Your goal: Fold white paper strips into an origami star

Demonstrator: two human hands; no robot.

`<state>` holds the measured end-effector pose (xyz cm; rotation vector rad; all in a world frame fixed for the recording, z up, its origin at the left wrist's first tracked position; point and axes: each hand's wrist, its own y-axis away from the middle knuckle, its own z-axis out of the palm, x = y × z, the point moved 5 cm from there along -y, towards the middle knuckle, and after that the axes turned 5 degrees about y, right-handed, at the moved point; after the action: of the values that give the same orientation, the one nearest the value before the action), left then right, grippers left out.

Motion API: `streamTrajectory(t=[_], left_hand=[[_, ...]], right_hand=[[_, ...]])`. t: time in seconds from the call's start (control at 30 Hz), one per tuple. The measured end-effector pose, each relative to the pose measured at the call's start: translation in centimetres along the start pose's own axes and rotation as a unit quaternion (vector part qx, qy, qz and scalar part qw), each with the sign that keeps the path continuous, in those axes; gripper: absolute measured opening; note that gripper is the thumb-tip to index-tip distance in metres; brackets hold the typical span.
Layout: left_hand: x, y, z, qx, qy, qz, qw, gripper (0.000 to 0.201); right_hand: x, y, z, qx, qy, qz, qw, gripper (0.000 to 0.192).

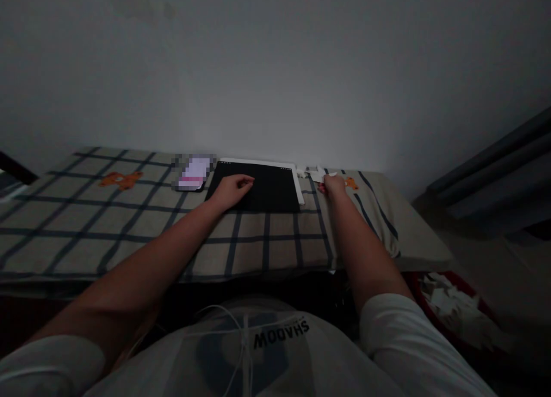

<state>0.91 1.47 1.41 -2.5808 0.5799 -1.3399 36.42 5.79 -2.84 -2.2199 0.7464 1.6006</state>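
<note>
A flat black-covered pad [271, 187] with short rows of holes along its top edge lies on a checked cloth. White sheets [300, 191] stick out from beneath it at the back and right. My left hand [235, 191] rests on the left part of the black cover, its fingers loosely curled, with nothing visible in them. Just right of the pad, my right hand [334, 186] is closed on a crumpled scrap of white paper [317, 175]. The fingertips of this hand are partly hidden. A smaller white bit lies between the scrap and the pad.
A phone [192, 174] with a lit, blurred screen lies left of the pad. The checked cloth [142, 230] covers the table up to the wall [258, 70]. Below the table's right end stands a red bin [430, 314] with white paper scraps [458, 311].
</note>
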Motion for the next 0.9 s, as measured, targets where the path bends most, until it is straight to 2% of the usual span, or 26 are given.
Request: streamTrajectory(t=[0.1, 0.27, 0.37, 0.5, 0.6, 0.67, 0.73, 0.8, 0.9], left_hand=[[0.3, 0.3, -0.3, -0.014, -0.013, 0.019, 1.000, 0.029], [0.0, 0.7, -0.4, -0.054, -0.030, 0.048, 0.997, 0.029], [-0.3, 1.0, -0.3, -0.073, -0.024, 0.057, 0.995, 0.029], [0.0, 1.7, -0.6, -0.084, -0.053, 0.081, 0.992, 0.029], [0.5, 2.6, -1.8, -0.054, -0.134, 0.106, 0.984, 0.030], [0.5, 3.3, -3.0, -0.020, -0.201, 0.086, 0.976, 0.032], [0.2, 3.9, -4.6, 0.020, -0.256, 0.037, 0.966, 0.036], [-0.3, 4.4, -6.2, 0.062, -0.301, -0.014, 0.951, 0.043], [-1.5, 5.1, -8.2, 0.108, -0.334, -0.071, 0.934, 0.055]], right_hand=[[-0.1, -0.1, -0.5, 0.022, 0.087, -0.008, 0.996, 0.016], [-1.2, 0.8, -1.5, 0.070, 0.197, -0.060, 0.976, 0.010], [-2.1, 2.0, -1.5, 0.097, 0.313, -0.111, 0.938, 0.018], [-3.1, 4.1, -1.3, 0.112, 0.362, -0.114, 0.918, 0.020], [-5.1, 6.2, -0.5, 0.129, 0.365, -0.180, 0.904, 0.022], [-6.6, 8.0, 0.7, 0.103, 0.359, -0.253, 0.893, 0.021], [-7.9, 10.0, 2.5, 0.053, 0.342, -0.327, 0.879, 0.021], [-8.8, 12.2, 4.6, -0.023, 0.337, -0.392, 0.856, 0.020], [-9.0, 15.3, 7.9, -0.148, 0.344, -0.463, 0.803, 0.016]])
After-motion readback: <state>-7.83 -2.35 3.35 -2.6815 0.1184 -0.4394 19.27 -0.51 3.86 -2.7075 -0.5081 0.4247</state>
